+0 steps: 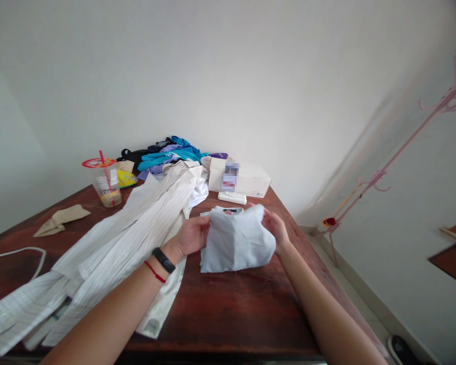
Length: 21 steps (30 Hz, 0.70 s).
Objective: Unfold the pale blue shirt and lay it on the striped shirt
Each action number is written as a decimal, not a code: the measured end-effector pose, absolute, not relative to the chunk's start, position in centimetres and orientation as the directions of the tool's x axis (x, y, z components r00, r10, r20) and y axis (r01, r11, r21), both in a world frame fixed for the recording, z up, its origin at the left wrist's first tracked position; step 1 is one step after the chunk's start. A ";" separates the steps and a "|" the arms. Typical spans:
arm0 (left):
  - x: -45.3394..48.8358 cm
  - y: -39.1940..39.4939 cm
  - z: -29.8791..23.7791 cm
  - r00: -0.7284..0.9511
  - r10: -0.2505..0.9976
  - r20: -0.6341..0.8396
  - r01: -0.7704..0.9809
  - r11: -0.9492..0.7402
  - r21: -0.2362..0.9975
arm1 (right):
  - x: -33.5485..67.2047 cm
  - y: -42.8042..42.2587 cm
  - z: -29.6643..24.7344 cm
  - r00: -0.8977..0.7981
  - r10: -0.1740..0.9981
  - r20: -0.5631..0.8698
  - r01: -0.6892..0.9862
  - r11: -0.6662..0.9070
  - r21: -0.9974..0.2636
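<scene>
A light grey folded shirt [239,241] is between my hands over the dark wooden table [228,314]. Its neckline with a dark label shows at the far edge. My left hand [192,234] is closed on the shirt's left edge, thumb on top. At the opposite edge, my right hand [275,230] grips the cloth, its fingers partly hidden behind the fabric. A smartwatch and a red cord are on my left wrist. Beside my left forearm lies a long striped white shirt [137,233], spread diagonally across the table.
A plastic cup [107,185] with a red straw stands at the left, near a beige cloth strip [63,219] and a white cable [41,258]. Heaped clothes [175,154] and a white box [253,180] sit by the wall. A pink coat rack [403,147] leans into view at right.
</scene>
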State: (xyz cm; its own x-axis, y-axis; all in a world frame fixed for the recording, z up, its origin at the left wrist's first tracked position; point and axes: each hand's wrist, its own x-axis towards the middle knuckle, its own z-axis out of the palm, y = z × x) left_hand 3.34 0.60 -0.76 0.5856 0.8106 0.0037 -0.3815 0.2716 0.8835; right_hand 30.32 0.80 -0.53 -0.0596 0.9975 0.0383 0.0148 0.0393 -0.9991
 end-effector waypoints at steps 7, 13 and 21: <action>3.2 1.2 -0.7 0.701 0.713 0.001 -0.389 0.381 0.839 | 30.1 2.0 -2.4 -0.132 0.991 0.004 -0.188 -0.021 -0.982; 4.8 2.2 -2.5 0.346 0.938 -0.025 -0.030 0.038 0.999 | 29.4 3.0 -5.0 -0.092 0.996 0.013 0.224 0.033 -0.974; 4.9 2.2 -4.0 0.362 0.909 0.206 0.312 -0.326 0.892 | 29.6 3.0 -5.6 -0.245 0.956 0.164 0.621 0.285 -0.730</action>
State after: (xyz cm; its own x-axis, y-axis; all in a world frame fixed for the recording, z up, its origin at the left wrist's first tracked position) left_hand 4.91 2.22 -3.97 0.3620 0.9093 0.2055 0.3123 -0.3260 0.8923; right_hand 29.63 2.95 -5.55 -0.2446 0.9556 0.1643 0.6215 0.2845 -0.7299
